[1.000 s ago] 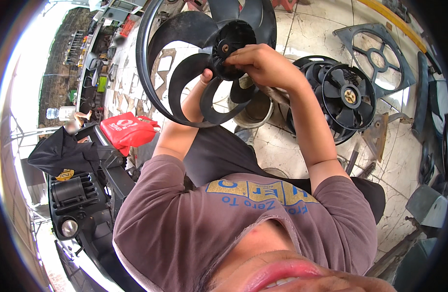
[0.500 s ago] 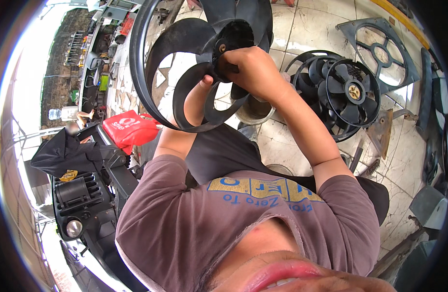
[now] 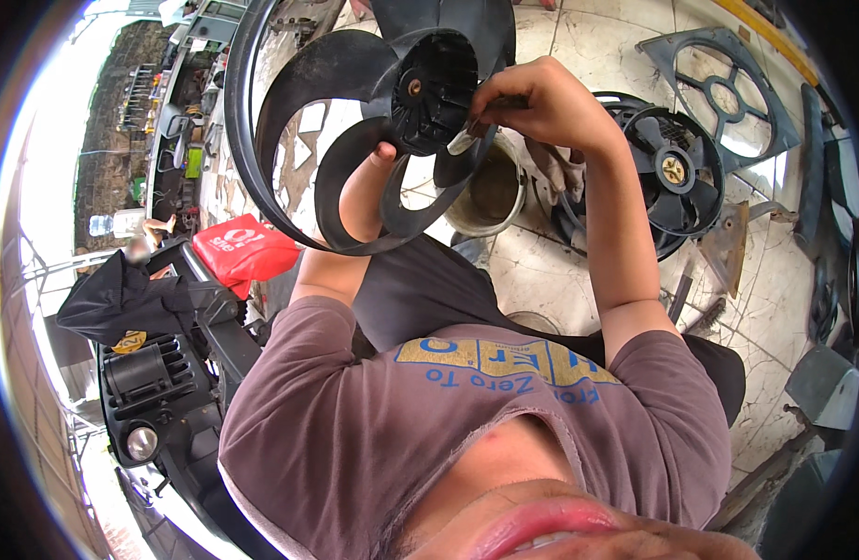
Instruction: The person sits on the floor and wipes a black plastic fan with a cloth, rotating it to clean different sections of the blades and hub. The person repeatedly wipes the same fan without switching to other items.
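Note:
A large black plastic fan (image 3: 341, 75) with curved blades and an outer ring is held up in front of me, its hollow ribbed hub facing me. My left hand (image 3: 381, 163) supports it from behind, thumb showing at the hub's lower edge and the other fingers hidden. Just right of the hub, my right hand (image 3: 551, 105) is closed around a small dark tool with a pale, flat end (image 3: 465, 140); its exact kind is unclear. Below the fan stands a round bucket (image 3: 521, 207) with murky contents.
Several black fans (image 3: 677, 173) lie at the right beside crumpled greyish gloves or cloth (image 3: 552, 168). Farther right are a fan frame (image 3: 770, 121) and a rusty bracket (image 3: 725, 247). A red bag (image 3: 247, 247) and black machinery (image 3: 149, 373) occupy the left.
My right hand has drawn out of the hub toward the right, bringing the small tool into view. The fan has shifted slightly left, still held by my left hand.

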Motion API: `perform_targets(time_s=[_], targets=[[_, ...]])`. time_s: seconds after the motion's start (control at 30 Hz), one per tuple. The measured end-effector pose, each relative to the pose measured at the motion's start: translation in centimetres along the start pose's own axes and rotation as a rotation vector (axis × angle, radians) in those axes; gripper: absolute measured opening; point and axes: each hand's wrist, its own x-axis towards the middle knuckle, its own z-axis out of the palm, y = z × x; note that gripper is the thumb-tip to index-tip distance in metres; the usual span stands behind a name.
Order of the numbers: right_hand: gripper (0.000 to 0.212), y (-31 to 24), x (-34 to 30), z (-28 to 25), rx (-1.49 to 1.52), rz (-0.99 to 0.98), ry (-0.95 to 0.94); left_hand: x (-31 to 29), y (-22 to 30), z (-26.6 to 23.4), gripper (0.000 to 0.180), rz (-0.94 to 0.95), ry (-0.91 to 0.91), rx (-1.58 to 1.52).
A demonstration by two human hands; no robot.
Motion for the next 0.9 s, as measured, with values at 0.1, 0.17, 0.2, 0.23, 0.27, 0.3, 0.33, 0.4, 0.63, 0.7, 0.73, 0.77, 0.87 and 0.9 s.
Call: perform_targets(time_s=[0.1,0.17,0.2,0.23,0.27,0.3,0.33,0.4,0.63,0.7,0.73,0.77,0.87,0.9], targets=[[0.018,-1.0,0.4,1.0,0.062,0.062,0.099,1.0,-0.4,0.6,0.089,-0.004,-0.004,-0.017],[0.018,-0.8,1.0,2.4,0.05,-0.037,0.154,2.2,-0.8,1.2,0.089,-0.008,-0.007,-0.034],[0.019,-0.3,1.3,3.2,-0.008,-0.068,0.154,2.9,-1.1,1.5,0.088,-0.012,-0.007,-0.047],[0.019,0.2,1.6,4.0,-0.067,-0.098,0.16,3.6,-1.5,1.7,0.088,-0.02,-0.01,-0.059],[0.02,0.5,1.9,5.0,-0.078,-0.073,0.18,4.3,-1.9,1.8,0.088,-0.023,-0.004,-0.076],[0.02,0.6,2.1,6.0,-0.083,-0.043,0.197,4.8,-2.4,1.8,0.088,-0.028,0.004,-0.093],[0.018,0.1,2.0,6.2,-0.156,-0.003,0.223,5.5,-2.8,2.3,0.088,-0.042,0.005,-0.11],[0.019,-0.3,2.1,6.0,-0.236,0.098,0.283,7.6,-3.2,3.0,0.088,-0.059,-0.005,-0.133],[0.021,2.7,1.5,5.7,-0.125,0.42,0.131,10.1,-3.9,3.9,0.087,-0.097,-0.017,-0.18],[0.023,4.0,1.3,6.0,-0.157,0.437,0.119,10.7,-4.0,4.1,0.087,-0.1,-0.017,-0.192],[0.022,4.1,1.3,6.1,-0.176,0.445,0.124,10.9,-4.0,4.2,0.086,-0.101,-0.016,-0.192],[0.022,4.2,1.4,6.1,-0.195,0.452,0.129,11.1,-4.0,4.2,0.086,-0.103,-0.017,-0.189],[0.024,4.5,1.6,5.8,-0.161,0.444,0.069,11.7,-4.0,4.3,0.086,-0.104,-0.019,-0.194],[0.025,4.7,1.6,5.9,-0.17,0.441,0.044,11.8,-4.0,4.4,0.086,-0.107,-0.019,-0.196]])
